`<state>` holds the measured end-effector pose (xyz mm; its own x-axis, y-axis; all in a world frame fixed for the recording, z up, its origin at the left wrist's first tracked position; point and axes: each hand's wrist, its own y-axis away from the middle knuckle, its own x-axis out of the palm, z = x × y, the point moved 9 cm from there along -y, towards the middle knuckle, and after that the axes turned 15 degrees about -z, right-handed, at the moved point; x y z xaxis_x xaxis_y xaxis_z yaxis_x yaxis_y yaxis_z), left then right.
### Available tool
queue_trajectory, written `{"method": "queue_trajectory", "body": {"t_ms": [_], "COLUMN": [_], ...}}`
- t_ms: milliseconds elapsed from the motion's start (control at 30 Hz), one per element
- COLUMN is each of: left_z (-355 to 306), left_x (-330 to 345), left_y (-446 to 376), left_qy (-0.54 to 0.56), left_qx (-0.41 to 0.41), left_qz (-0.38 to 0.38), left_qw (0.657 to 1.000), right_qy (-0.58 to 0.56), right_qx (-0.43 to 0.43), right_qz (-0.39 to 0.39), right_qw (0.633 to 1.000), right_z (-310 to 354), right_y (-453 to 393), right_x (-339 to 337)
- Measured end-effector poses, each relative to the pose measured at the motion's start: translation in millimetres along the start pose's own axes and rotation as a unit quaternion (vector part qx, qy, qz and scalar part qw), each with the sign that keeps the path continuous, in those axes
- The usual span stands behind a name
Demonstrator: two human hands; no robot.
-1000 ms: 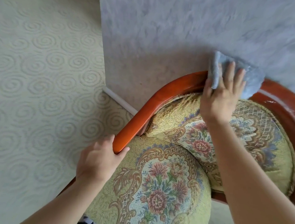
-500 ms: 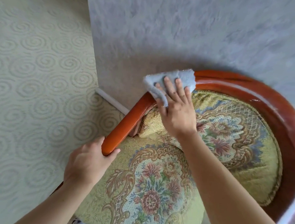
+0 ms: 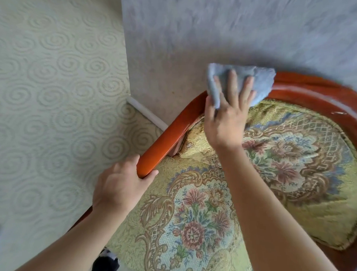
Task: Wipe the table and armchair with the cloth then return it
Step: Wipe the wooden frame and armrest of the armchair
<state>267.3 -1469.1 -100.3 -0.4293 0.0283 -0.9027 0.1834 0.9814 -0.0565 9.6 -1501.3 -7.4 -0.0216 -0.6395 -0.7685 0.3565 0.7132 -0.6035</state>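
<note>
Sliding back right along the rail (image 3: 173, 133), the right hand (image 3: 225, 119) presses the cloth (image 3: 261, 81) flat, fingers spread. Left hand (image 3: 120, 186) grips the rail's end. Rubbing too fast, the cloth could slip behind the chair (image 3: 190, 228).
</note>
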Motion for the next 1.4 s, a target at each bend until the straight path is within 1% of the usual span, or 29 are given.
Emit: {"method": "queue_trajectory", "body": {"t_ms": [100, 167, 267, 367, 400, 467, 567, 667, 700, 767, 800, 867, 933, 967, 1033, 1100, 1200, 1267, 1400], "left_z": [1.9, 3.7, 5.7, 5.1, 4.4, 1.8, 5.4, 3.7, -2.9, -29.3, -49.3, -100.3, -156.1, -180.8, -220.8, -254.4, -301.5, -334.3, -396.2], "left_x": [1.4, 3.4, 5.7, 4.4, 2.6, 0.1, 1.9, 3.3, 0.9, -6.4, -10.5, -15.1, -15.6, -15.2, -13.1, -7.0, 1.9, 5.2, 5.7], "left_y": [-0.8, -0.6, 0.5, 0.1, 0.0, 0.0, 0.7, -7.2, -13.1, -30.6, -41.7, -64.6, -85.6, -96.6, -118.8, -134.6, -142.5, -139.9, -123.7], "left_qy": [0.002, 0.002, 0.012, 0.017, 0.012, 0.000, 0.015, 0.045, 0.058, 0.100, 0.126, 0.173, 0.196, 0.197, 0.205, 0.217, 0.225, 0.223, 0.209], "left_qx": [-0.013, -0.024, -0.042, -0.045, -0.042, -0.035, -0.059, -0.092, -0.091, -0.075, -0.059, -0.001, 0.071, 0.099, 0.130, 0.163, 0.238, 0.292, 0.394], "left_qz": [0.005, 0.009, 0.014, 0.020, 0.021, 0.026, 0.060, 0.110, 0.113, 0.094, 0.079, 0.059, 0.054, 0.050, 0.037, 0.041, 0.051, 0.053, 0.040], "left_qw": [1.000, 1.000, 0.999, 0.999, 0.999, 0.999, 0.996, 0.989, 0.988, 0.988, 0.987, 0.983, 0.977, 0.974, 0.969, 0.962, 0.944, 0.929, 0.894], "right_qy": [-0.075, -0.131, -0.197, -0.230, -0.236, -0.257, -0.299, -0.314, -0.326, -0.348, -0.346, -0.344, -0.345, -0.338, -0.315, -0.297, -0.279, -0.268, -0.180], "right_qx": [-0.072, -0.090, -0.083, -0.093, -0.083, -0.020, 0.114, 0.297, 0.360, 0.470, 0.514, 0.578, 0.610, 0.620, 0.638, 0.650, 0.648, 0.636, 0.604], "right_qz": [0.074, 0.119, 0.165, 0.206, 0.217, 0.220, 0.185, 0.141, 0.116, 0.067, 0.044, -0.020, -0.083, -0.110, -0.164, -0.211, -0.272, -0.313, -0.413], "right_qw": [0.992, 0.980, 0.963, 0.947, 0.944, 0.941, 0.929, 0.891, 0.866, 0.808, 0.784, 0.740, 0.709, 0.699, 0.684, 0.667, 0.654, 0.652, 0.657], "right_z": [55.7, 77.1, 88.5, 88.0, 85.2, 71.0, 40.1, 2.5, -8.8, -30.9, -42.2, -67.6, -93.6, -106.6, -130.7, -152.7, -177.6, -190.9, -214.8], "right_y": [59.7, 96.9, 131.1, 142.2, 142.6, 138.1, 129.2, 126.2, 127.5, 132.2, 135.0, 139.8, 140.6, 141.3, 143.0, 146.3, 142.7, 134.3, 117.9], "right_x": [27.4, 33.6, 27.7, 8.0, -1.0, -22.1, -51.4, -74.4, -81.0, -90.7, -96.2, -110.9, -126.8, -134.4, -151.2, -166.5, -191.9, -210.9, -254.7]}}
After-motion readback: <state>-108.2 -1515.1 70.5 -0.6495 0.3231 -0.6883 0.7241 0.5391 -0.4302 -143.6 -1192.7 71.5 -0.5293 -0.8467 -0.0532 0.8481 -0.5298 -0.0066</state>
